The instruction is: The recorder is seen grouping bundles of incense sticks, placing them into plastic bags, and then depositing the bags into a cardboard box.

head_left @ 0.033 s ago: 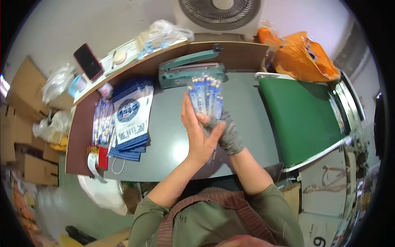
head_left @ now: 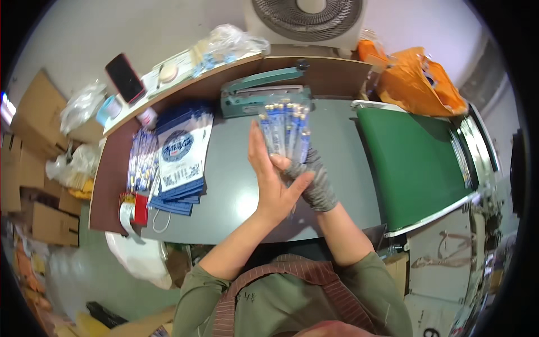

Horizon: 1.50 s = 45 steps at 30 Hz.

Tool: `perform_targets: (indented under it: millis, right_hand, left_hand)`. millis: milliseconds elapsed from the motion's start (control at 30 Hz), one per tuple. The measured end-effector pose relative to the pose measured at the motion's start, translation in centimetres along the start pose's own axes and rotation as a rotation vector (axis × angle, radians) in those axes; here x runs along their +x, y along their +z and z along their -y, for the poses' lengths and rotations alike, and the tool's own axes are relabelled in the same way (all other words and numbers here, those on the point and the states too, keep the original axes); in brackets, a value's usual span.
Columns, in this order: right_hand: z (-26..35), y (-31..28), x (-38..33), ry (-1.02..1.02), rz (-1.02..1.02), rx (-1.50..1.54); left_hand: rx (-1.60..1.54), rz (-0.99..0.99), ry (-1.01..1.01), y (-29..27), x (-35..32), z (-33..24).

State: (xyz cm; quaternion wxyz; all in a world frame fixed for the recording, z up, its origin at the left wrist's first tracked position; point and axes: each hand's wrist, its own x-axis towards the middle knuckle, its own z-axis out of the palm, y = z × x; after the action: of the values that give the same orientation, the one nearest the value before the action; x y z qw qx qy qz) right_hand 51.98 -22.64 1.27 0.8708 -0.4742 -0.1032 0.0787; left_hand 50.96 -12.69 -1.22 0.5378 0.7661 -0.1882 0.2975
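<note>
A bundle of slim blue-and-white sticks [head_left: 286,126] with gold-coloured ends stands upright in clear plastic above the middle of the table. My right hand [head_left: 309,180], in a grey knitted glove, is closed round its lower part. Bare, my left hand [head_left: 270,180] lies along the bundle's left side with its fingers stretched out. Its thumb reaches across toward the glove and partly hides the right fingers. Just behind the bundle is a green bar-shaped bench tool with a long lever, a heat sealer by its look [head_left: 238,96].
At the left lie printed blue-and-white bags [head_left: 179,149], more slim sticks [head_left: 143,160] and a red tape dispenser [head_left: 135,210]. A green board [head_left: 410,168] bounds the right side. A phone [head_left: 124,78] leans on the shelf; a fan [head_left: 309,19] and orange bag [head_left: 421,81] stand behind.
The whole view has shifted slightly. Both hands keep nearly the same hold and place at the bundle, whose sticks look a little more spread out.
</note>
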Motion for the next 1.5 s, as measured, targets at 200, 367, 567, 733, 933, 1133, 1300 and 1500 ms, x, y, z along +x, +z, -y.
perform_targets:
  millis: [200,367,567,733,933,1133,1300,1500]
  right_hand:
    - [1.4,-2.7,-1.0,-0.145,0.135,-0.423]
    - [-1.5,-3.2,-2.1,-0.168,0.154,-0.605]
    - [0.4,0.3,-7.0,-0.403,-0.083,-0.379]
    - [-5.0,-4.0,-6.8,0.324,0.358,-0.422]
    - [-7.9,-3.7,-7.6,0.477,0.175,-0.083]
    - [-7.7,-3.2,-6.6,0.493,0.112,-0.083]
    - [-7.3,-2.8,-6.6,0.505,0.102,-0.055]
    - [-6.7,-2.9,-7.1,0.486,0.09,-0.028]
  left_hand:
    - [-0.541,0.219,-0.108,-0.8,-1.6,3.5]
    - [-0.269,0.565,-0.372,-0.7,-4.4,5.0]
    - [-0.801,0.933,-0.601,-2.5,-11.6,-0.3]
    - [-0.718,0.861,-0.832,-5.9,-13.4,1.2]
    - [1.002,0.227,0.079,-19.9,-6.8,11.3]
    - [0.911,0.445,-0.169,-25.3,-5.2,14.2]
    - [0.427,0.515,-0.414,-27.0,-2.4,14.2]
    - [0.364,0.493,-0.472,-27.1,-1.5,13.8]
